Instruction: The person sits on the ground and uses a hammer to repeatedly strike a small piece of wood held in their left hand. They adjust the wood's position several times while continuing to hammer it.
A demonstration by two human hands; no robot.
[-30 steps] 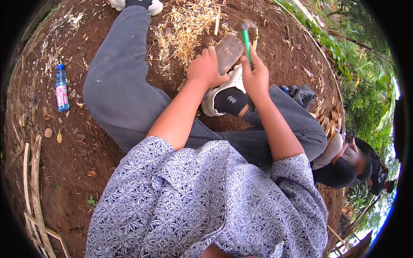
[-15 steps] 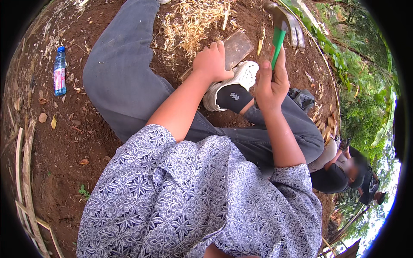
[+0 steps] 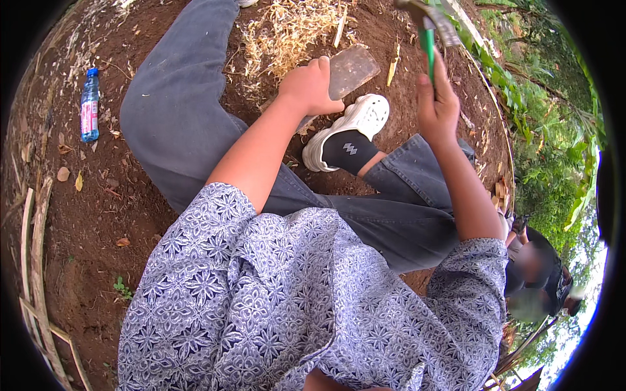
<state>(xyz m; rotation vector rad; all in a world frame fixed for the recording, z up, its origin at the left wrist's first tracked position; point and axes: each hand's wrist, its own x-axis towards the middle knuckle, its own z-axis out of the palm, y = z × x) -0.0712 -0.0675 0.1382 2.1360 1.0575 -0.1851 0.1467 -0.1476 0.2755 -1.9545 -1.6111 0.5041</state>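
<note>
My right hand [image 3: 441,109] is closed round the green handle of a claw hammer [image 3: 427,23]. Its metal head is raised near the top edge, well to the right of my left hand. My left hand [image 3: 308,90] is wrapped over a flat, worn brown block [image 3: 353,70], which slants up to the right beyond my fingers. Part of the block is hidden under that hand; whether it is wood cannot be told. Just below it is my white clog [image 3: 365,117], worn over a black sock.
Pale shavings [image 3: 290,32] lie on the brown soil above my left hand. A blue-capped plastic bottle [image 3: 90,107] stands or lies at the left. Long wooden sticks [image 3: 39,260] line the left rim. Other people [image 3: 548,270] sit at the lower right, beside green plants [image 3: 551,156].
My right hand has lifted the hammer up and to the right, away from the block. My left hand and the block have shifted slightly left in the picture.
</note>
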